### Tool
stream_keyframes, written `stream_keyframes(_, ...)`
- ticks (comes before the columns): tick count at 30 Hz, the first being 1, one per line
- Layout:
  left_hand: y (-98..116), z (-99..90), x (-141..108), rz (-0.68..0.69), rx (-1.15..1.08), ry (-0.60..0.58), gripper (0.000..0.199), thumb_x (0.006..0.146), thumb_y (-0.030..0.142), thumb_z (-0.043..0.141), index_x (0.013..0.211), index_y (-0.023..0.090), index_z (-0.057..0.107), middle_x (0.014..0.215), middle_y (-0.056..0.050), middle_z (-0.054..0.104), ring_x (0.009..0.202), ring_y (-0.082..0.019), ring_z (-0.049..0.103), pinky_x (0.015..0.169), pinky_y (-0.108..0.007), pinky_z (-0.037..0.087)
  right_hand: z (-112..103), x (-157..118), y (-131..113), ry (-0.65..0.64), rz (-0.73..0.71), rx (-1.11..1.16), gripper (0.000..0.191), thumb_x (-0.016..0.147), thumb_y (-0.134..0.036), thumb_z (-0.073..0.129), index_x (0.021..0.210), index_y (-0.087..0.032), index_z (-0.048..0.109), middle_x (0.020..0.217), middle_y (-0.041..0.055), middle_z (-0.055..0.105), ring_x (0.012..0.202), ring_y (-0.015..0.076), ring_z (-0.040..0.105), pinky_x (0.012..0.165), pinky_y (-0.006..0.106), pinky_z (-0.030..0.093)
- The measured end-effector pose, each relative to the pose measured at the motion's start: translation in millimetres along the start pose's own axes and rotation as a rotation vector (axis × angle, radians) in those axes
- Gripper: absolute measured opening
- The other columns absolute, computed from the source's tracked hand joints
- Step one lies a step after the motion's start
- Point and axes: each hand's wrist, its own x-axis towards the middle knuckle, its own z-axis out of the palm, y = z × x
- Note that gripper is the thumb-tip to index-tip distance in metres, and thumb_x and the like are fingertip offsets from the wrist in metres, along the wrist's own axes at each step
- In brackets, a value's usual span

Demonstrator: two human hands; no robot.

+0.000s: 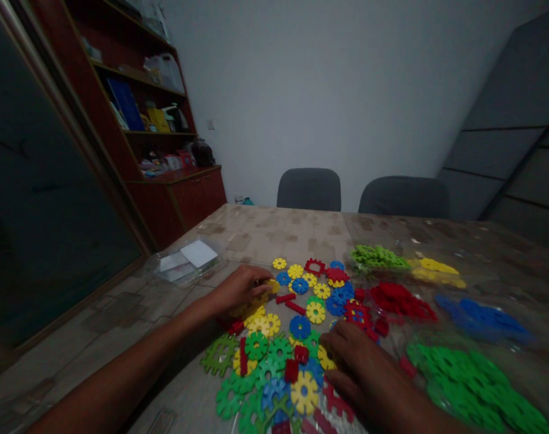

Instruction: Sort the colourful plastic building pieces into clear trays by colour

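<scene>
A spread of notched plastic building discs in yellow, blue, green and red lies on the table. My left hand is at the left of the spread, its fingers closed on a yellow notched disc. More yellow discs lie under and beside it. At the right side, my right hand is curled low, thumb and fingers around the edge of another yellow notched disc. Close by are red blocks, a green disc and a larger yellow disc.
Sorted pieces lie in clear plastic at the right: light green, yellow, red, blue and green. A clear bag with white cards is at the left. Two grey chairs stand beyond the table.
</scene>
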Motion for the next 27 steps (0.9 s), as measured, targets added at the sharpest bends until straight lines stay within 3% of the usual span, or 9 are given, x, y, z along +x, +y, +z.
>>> stream_keyframes(5,-0.3,-13.9,-6.5,-0.061,-0.050,-0.128,0.013,0.090,0.025,0.058,0.092,0.018,0.069,0.084,-0.001,0.071,0.076,-0.019,0.064,0.067,-0.025,0.047,1.5,2.9,0.0,-0.047,0.032,-0.046,0.025,0.091,-0.007,0.060,0.112,-0.019,0.067,0.116,0.0102,0.061,0.103,0.0259,0.064,0.086,0.039,0.052)
stream_keyframes(9,-2.6,-12.2,-9.4,-0.103,0.011,-0.120,0.018,0.081,0.019,0.062,0.098,0.017,0.067,0.095,-0.005,0.066,0.086,-0.022,0.060,0.077,-0.030,0.046,1.9,0.6,2.3,-0.055,0.056,-0.025,0.036,0.090,-0.007,0.062,0.123,-0.021,0.066,0.126,0.0119,0.060,0.110,0.0271,0.063,0.092,0.040,0.051)
stream_keyframes(12,-3.3,-9.9,-10.1,-0.108,0.037,-0.120,0.025,0.081,0.027,0.066,0.104,0.018,0.067,0.101,-0.007,0.060,0.089,-0.023,0.057,0.081,-0.032,0.045,2.6,-2.4,8.7,-0.045,0.043,0.018,0.045,0.090,-0.011,0.064,0.133,-0.024,0.062,0.136,0.0120,0.058,0.119,0.0276,0.060,0.099,0.038,0.049)
stream_keyframes(19,-9.6,-2.7,-8.4,-0.159,-0.016,-0.176,0.016,0.078,0.028,0.065,0.089,0.018,0.062,0.089,-0.003,0.063,0.078,-0.020,0.059,0.066,-0.027,0.044,6.6,-1.8,17.9,-0.006,0.011,0.019,0.023,0.092,-0.014,0.059,0.112,-0.022,0.068,0.126,0.0106,0.062,0.111,0.0267,0.061,0.092,0.038,0.050)
stream_keyframes(24,-9.8,-11.1,-10.3,-0.144,-0.039,-0.236,0.028,0.079,0.031,0.067,0.104,0.018,0.065,0.103,-0.005,0.066,0.092,-0.021,0.062,0.078,-0.028,0.049,7.0,-2.1,17.0,-0.008,0.017,0.008,0.025,0.091,-0.011,0.062,0.113,-0.023,0.067,0.127,0.0107,0.061,0.112,0.0265,0.060,0.093,0.037,0.049)
stream_keyframes(27,-8.7,-18.7,-13.3,-0.146,-0.018,-0.261,0.039,0.073,0.031,0.074,0.109,0.019,0.066,0.109,-0.005,0.064,0.098,-0.023,0.061,0.085,-0.030,0.048,7.9,-1.6,18.5,-0.007,0.012,0.004,0.026,0.090,-0.012,0.064,0.114,-0.024,0.066,0.124,0.0091,0.061,0.111,0.0258,0.060,0.093,0.038,0.049)
